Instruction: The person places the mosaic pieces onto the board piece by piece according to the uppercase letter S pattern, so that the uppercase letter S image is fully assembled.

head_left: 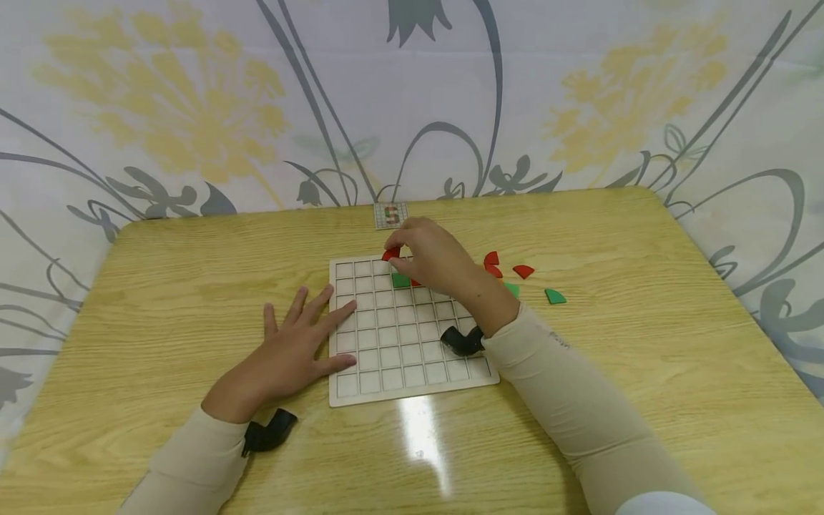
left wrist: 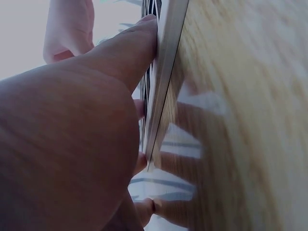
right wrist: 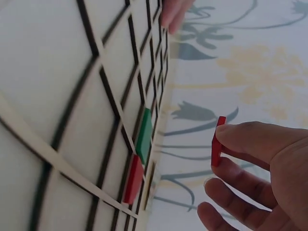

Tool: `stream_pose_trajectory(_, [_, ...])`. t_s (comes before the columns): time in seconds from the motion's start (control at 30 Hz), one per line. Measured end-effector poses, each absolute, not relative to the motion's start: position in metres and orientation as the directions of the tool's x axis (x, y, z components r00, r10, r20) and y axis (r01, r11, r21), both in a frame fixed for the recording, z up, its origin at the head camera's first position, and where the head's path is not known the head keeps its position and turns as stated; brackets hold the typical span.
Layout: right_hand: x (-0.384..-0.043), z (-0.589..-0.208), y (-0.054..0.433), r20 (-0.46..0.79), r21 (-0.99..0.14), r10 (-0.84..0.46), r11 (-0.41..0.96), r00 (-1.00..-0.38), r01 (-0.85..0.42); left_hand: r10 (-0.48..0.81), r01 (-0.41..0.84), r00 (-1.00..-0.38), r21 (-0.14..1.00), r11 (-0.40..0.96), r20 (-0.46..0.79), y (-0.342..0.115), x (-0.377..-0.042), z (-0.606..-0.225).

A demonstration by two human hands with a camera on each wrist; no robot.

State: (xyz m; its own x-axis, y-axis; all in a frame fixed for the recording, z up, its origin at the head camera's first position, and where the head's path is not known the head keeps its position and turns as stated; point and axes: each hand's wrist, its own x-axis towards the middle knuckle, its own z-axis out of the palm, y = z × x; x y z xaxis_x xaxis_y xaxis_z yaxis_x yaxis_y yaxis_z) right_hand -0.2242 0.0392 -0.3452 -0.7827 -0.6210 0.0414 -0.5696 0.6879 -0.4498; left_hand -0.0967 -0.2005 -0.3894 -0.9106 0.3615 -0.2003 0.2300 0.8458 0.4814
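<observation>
Between thumb and fingertips, my right hand [head_left: 433, 256] pinches a red quarter-circle tile [right wrist: 218, 143] above the far edge of a white grid board [head_left: 380, 357]. Just below it, a green tile [head_left: 401, 280] lies in a cell, with a red tile [right wrist: 133, 179] beside it, partly covered by the hand in the head view. My left hand [head_left: 292, 350] is spread out at the board's left side, its thumb and fingertips resting on the rim.
Right of the board lie loose red tiles [head_left: 524, 272] and a green quarter-circle tile [head_left: 555, 296]; another green tile [head_left: 511, 290] is partly behind the right arm. A small pattern card [head_left: 390, 215] lies beyond the board. A patterned cloth [head_left: 412, 100] hangs behind the table.
</observation>
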Motion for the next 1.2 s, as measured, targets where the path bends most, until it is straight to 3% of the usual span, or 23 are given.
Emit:
stream_pose_trajectory(0.33, [-0.219,-0.357,0.031,-0.008,-0.381,-0.676,0.683,-0.736,-0.623,0.376,0.248,-0.903,0.465,0.850,-0.206,-0.201,-0.099,-0.388])
stream_pose_trajectory(0.7, [-0.221,-0.365,0.027,-0.065,-0.395,-0.722,0.653,-0.689,-0.647,0.375,0.242,-0.903,0.474,0.847,-0.209,-0.202,-0.098,-0.387])
stream_pose_trajectory(1.2, [-0.221,-0.370,0.025,-0.071,-0.403,-0.714,0.659,-0.697,-0.635,0.369,0.237,-0.905,0.470,0.850,-0.212,-0.200,-0.098,-0.387])
